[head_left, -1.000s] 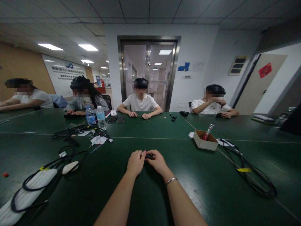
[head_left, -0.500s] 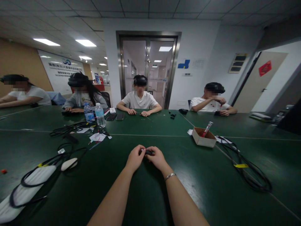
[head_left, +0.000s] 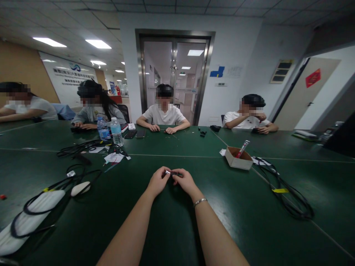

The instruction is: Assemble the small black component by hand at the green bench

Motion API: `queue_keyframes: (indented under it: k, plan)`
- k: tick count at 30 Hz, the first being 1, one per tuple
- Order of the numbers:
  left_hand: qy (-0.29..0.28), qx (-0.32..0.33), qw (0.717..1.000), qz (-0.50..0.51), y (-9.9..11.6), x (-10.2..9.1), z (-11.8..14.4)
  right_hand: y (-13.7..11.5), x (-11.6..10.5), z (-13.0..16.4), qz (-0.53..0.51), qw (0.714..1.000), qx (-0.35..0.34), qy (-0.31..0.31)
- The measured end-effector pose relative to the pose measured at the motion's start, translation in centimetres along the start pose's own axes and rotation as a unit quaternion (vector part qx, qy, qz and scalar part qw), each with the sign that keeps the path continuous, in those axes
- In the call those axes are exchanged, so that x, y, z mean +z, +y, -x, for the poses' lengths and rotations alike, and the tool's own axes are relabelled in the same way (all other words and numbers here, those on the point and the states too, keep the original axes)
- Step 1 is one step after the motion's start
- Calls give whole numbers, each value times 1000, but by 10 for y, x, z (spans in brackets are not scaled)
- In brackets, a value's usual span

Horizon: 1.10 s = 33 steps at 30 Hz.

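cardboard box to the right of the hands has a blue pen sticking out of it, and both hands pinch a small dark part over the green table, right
Not quite. The head view shows the pen in the cardboard box is red and white, not blue. The rest holds: the left hand and right hand pinch a small dark part over the green table.

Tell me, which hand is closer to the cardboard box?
The right hand. The box sits off to its right and farther back on the table; the left hand is one hand farther away.
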<state>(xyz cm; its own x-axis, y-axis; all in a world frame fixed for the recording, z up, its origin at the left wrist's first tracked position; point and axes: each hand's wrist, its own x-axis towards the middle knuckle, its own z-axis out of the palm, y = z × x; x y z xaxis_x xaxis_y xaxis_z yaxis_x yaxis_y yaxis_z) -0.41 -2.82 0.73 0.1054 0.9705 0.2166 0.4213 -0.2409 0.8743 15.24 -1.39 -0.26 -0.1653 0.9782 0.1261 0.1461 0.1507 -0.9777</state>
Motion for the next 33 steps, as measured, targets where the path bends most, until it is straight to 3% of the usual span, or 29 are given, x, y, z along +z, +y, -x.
queue_keyframes:
  k: [13,33]
  plan:
    - [-26,10,999,45,-14,0,-6,7,-1,-3,-9,1000,-9,2]
    - [-22,-18,999,20,-5,-4,-2,2,-3,-2,-8,1000,2,-14]
